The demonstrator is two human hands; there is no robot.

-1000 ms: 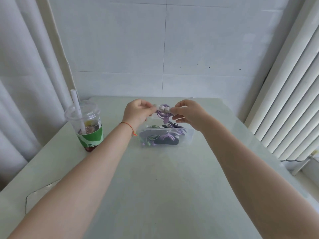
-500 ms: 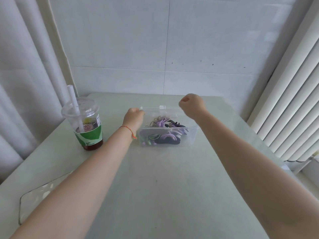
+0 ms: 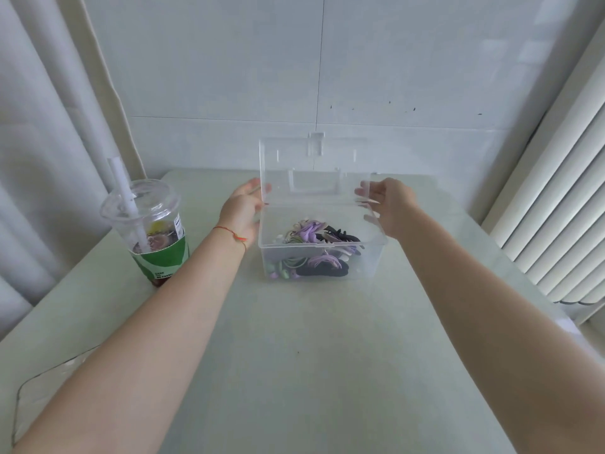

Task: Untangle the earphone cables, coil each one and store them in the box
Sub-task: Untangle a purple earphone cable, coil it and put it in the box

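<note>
A: Sitting near the middle of the pale green counter [image 3: 294, 371], the clear box [image 3: 319, 260], lid [image 3: 314, 168] standing upright at the back.

B: Holding coiled earphone cables [image 3: 319, 249] inside: purple, black, green, some beige. Lying piled together on the bottom.

A: Flanking the lid now, both hands. Left hand [image 3: 244, 209] touching the lid's left edge, fingers [image 3: 253, 186] stretched out and apart, not curling round anything.

B: Reaching in from the other side, right hand [image 3: 389, 204], fingers [image 3: 363, 193] straight and spread, meeting the lid's right edge. Hard telling whether pressing or only brushing; seen partly through the clear plastic.

A: Gripping nothing, either hand. Showing a thin red string [image 3: 229, 231] round the left wrist.

B: Standing well left of the box, a plastic cup [image 3: 150, 231] with a green band, domed lid and white straw [image 3: 126, 194], dark drink inside.

A: Lying flat at the counter's near left corner, a clear sheet [image 3: 36, 398], barely showing.

B: Hanging on the left, white curtain [image 3: 42, 132]; running down the right, slatted blinds [image 3: 553, 204]; tiled wall [image 3: 294, 60] closing off the back.
</note>
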